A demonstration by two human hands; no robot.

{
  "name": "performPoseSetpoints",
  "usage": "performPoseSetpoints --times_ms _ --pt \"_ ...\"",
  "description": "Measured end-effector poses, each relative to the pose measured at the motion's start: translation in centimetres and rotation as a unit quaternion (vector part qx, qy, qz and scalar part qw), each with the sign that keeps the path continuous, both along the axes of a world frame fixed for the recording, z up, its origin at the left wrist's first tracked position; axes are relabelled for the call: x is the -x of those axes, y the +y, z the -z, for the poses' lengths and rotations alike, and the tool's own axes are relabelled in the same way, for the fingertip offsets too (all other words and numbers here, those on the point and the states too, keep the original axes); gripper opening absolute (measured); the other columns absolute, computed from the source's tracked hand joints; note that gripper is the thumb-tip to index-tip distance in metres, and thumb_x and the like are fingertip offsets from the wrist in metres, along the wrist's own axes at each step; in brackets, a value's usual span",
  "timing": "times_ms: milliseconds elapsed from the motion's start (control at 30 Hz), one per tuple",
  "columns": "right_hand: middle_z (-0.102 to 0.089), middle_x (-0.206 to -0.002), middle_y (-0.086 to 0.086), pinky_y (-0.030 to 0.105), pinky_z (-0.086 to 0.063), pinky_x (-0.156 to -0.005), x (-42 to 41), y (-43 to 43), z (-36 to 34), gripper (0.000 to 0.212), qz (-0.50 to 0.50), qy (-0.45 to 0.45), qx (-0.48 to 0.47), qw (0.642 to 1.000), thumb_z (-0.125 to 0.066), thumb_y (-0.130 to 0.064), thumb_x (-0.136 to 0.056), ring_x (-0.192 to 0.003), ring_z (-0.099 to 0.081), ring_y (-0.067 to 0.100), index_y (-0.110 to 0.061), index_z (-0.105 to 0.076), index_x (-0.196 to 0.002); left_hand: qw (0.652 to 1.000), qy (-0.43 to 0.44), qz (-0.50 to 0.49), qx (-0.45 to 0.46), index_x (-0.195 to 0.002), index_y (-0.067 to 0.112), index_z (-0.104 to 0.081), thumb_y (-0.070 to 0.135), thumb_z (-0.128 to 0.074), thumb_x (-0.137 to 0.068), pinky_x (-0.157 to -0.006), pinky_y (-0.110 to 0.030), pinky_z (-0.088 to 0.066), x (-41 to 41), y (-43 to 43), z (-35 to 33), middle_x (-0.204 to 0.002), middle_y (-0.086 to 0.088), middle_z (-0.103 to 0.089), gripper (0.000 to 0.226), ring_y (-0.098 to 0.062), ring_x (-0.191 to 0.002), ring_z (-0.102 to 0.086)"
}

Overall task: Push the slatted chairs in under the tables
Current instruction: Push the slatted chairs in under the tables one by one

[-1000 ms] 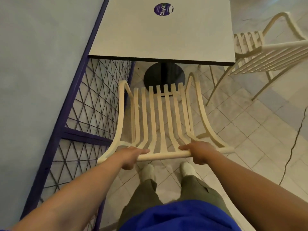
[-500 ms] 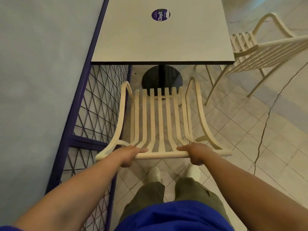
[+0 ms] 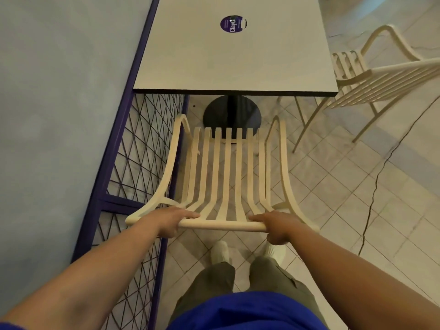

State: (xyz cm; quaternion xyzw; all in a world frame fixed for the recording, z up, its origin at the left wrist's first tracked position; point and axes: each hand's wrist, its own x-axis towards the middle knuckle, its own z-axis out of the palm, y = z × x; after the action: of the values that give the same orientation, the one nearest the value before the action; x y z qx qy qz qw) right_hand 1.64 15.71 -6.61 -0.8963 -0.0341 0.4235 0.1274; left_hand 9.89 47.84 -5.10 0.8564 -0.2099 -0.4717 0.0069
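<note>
A cream slatted chair (image 3: 226,172) stands in front of me, seen from behind and above, facing a square grey table (image 3: 235,55) with a round purple sticker. My left hand (image 3: 170,220) and my right hand (image 3: 277,226) both grip the chair's top back rail, left and right of its middle. The front edge of the seat is short of the table's near edge, over the black round table base (image 3: 232,110). A second cream slatted chair (image 3: 371,79) stands at the table's right side, its seat partly under the tabletop.
A purple metal frame with wire mesh (image 3: 133,163) runs along the chair's left side against a blue-grey wall (image 3: 59,103). The floor is pale tile with a long dark crack (image 3: 376,186) on the right. My feet stand just behind the chair.
The chair's seat now sits farther out from the table edge than before, showing more of the black base. The view has shifted back. Both hands keep hold of the back rail.
</note>
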Motion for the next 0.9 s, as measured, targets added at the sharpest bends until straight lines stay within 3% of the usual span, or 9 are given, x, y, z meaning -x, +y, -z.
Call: performPoseSetpoints --times_ms 200,900 --pt "-0.058 -0.128 -0.004 0.037 -0.052 -0.093 0.3 -0.4 0.3 0.083 -0.019 -0.014 0.004 1.000 -0.066 -0.007 -0.086 -0.106 -0.059 0.018 -0.049 -0.031 -0.149 1.000 -0.006 0.011 -0.004 -0.145 0.067 -0.019 -0.006 -0.057 -0.087 -0.089 -0.037 -0.052 0.4 0.1 0.4 -0.144 0.002 -0.046 0.100 -0.019 -0.112 -0.055" --pt "-0.061 -0.123 -0.003 0.035 -0.050 -0.093 -5.2 -1.3 0.3 0.080 -0.042 -0.029 -0.025 0.998 -0.066 -0.002 -0.085 -0.102 -0.058 0.018 -0.045 -0.040 -0.147 0.999 -0.041 0.015 -0.007 -0.141 0.071 -0.020 -0.003 -0.057 -0.088 -0.078 -0.033 -0.053 -4.5 -0.2 1.1 -0.117 0.005 -0.051 0.098 -0.013 -0.091 -0.056"
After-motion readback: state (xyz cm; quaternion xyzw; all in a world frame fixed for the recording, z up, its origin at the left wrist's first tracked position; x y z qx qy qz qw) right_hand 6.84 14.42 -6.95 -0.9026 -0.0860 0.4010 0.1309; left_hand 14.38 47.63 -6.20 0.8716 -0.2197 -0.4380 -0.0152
